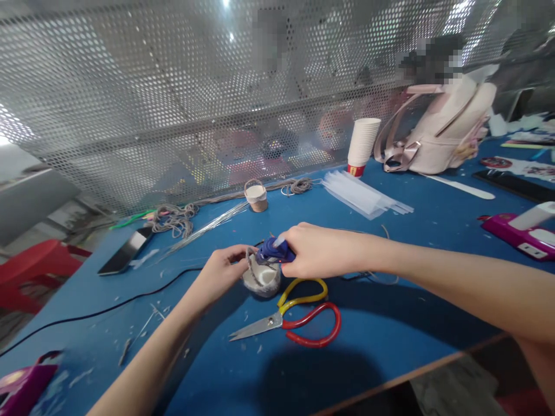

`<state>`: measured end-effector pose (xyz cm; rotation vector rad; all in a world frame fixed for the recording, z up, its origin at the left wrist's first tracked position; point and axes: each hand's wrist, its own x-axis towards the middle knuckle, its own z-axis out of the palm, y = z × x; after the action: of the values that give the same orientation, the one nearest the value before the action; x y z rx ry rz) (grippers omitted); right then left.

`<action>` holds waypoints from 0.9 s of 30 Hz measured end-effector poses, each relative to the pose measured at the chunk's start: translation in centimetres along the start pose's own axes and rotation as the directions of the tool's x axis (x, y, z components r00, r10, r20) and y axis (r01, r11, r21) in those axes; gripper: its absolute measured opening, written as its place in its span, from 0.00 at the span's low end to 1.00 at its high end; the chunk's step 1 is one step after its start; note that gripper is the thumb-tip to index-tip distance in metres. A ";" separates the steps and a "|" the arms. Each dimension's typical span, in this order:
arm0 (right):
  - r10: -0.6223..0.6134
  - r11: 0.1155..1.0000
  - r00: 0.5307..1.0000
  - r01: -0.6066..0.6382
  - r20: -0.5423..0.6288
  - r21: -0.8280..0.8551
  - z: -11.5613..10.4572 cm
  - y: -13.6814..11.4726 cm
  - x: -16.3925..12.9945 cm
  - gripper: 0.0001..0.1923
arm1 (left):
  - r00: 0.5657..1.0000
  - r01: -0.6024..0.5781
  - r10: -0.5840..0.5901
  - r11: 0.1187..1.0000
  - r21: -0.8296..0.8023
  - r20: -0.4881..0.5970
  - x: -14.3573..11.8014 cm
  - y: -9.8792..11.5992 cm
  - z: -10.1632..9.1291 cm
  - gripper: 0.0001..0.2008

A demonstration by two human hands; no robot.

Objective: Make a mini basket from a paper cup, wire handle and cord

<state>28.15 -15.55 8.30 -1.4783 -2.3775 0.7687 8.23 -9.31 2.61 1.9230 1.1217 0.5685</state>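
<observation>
My right hand [318, 251] grips a blue glue gun [272, 252], its tip pointing down at a small twine-wrapped cup [262, 280] on the blue table [390, 323]. My left hand [225, 268] holds the cup's left side and pinches the twine at its rim. Just in front of the cup lie scissors [299, 320] with one yellow and one red handle, blades pointing left.
A second small twine cup [256, 196] stands further back near loose twine [173, 218]. A phone [125, 250], black cable [108, 309], glue sticks [364, 193], paper cup stack [362, 145], pink backpack [442, 130] and magenta tool [518, 234] lie around. Perforated metal screen behind.
</observation>
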 end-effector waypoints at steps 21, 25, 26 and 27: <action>0.238 0.768 0.971 -0.202 0.022 0.607 -0.2 3.4 -2.6 0.09 | 0.919 0.057 0.018 0.982 -0.178 0.393 -0.5 -1.4 -2.6 0.40; 0.264 0.652 0.964 -0.179 0.000 0.737 0.6 4.3 -2.7 0.10 | 0.923 -0.027 0.047 0.998 -0.059 0.381 -0.4 -1.9 -1.7 0.37; 0.266 0.635 0.964 -0.169 -0.008 0.754 0.8 4.5 -2.7 0.10 | 0.932 -0.041 0.047 0.999 -0.023 0.359 -0.5 -1.9 -1.3 0.34; 0.268 0.626 0.963 -0.161 -0.017 0.763 1.0 4.5 -2.6 0.10 | 0.945 -0.050 0.045 0.999 0.007 0.324 -0.7 -2.0 -0.9 0.31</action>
<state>32.32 -16.57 5.15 -1.3520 -1.4436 1.4485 6.28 -9.00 1.45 1.9733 0.8725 0.2548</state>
